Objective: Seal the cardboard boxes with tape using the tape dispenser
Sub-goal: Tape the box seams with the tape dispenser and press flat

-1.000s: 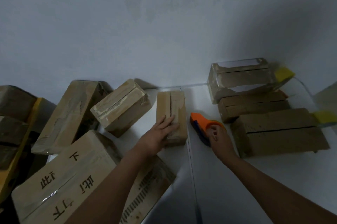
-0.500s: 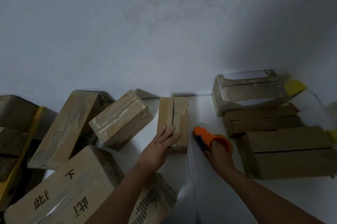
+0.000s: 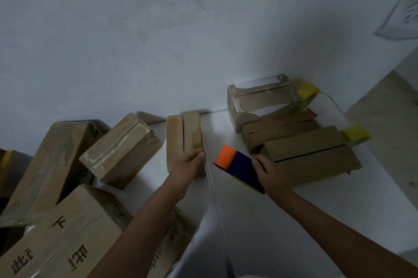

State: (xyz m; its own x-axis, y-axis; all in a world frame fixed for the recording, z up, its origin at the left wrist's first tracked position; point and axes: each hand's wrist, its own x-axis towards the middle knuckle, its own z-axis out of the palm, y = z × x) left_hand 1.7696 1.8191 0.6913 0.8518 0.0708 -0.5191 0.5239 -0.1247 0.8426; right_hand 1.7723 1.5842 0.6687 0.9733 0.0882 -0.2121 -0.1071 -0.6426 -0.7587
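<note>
Meanwhile, left hand gripped the near end of the narrow cardboard box, right hand beside it clutched the orange-and-blue tape dispenser

Both forearms reach forward side by side. The left hand lies palm down, fingers curled. The right hand is clenched in a grip.
</note>
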